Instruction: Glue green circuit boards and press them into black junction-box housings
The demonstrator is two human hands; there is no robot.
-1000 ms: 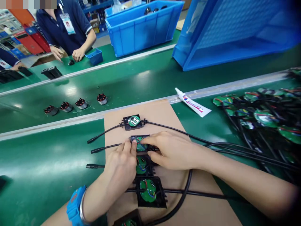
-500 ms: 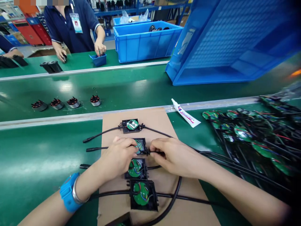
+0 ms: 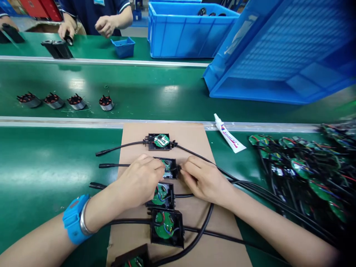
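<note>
Several black plastic cases with green circuit boards and black cables lie in a column on a cardboard sheet [image 3: 222, 237]. Both of my hands are at the second case from the top [image 3: 172, 174]. My left hand [image 3: 140, 178] is closed on its left side, with the fingertips hiding that edge. My right hand [image 3: 207, 181] pinches the black cable [image 3: 179, 168] where it leaves the case's right end. Above is another case with its circuit board [image 3: 161, 140]; nearer me are a third case [image 3: 169, 202] and a fourth [image 3: 167, 241], partly crossed by a thick cable.
A white tube [image 3: 230, 135] lies right of the cardboard. Wired circuit boards [image 3: 303, 168] are heaped at the right. Several motor stators [image 3: 106, 103] stand on the middle strip. A tilted blue crate [image 3: 258, 89] looms at upper right. Across, a co-worker's hand [image 3: 107, 26] is above a small blue bin [image 3: 124, 48].
My view has tilted down a little. Both hands stay at the second case, the right one closer to its end. The co-worker's hand has come out of the small blue bin.
</note>
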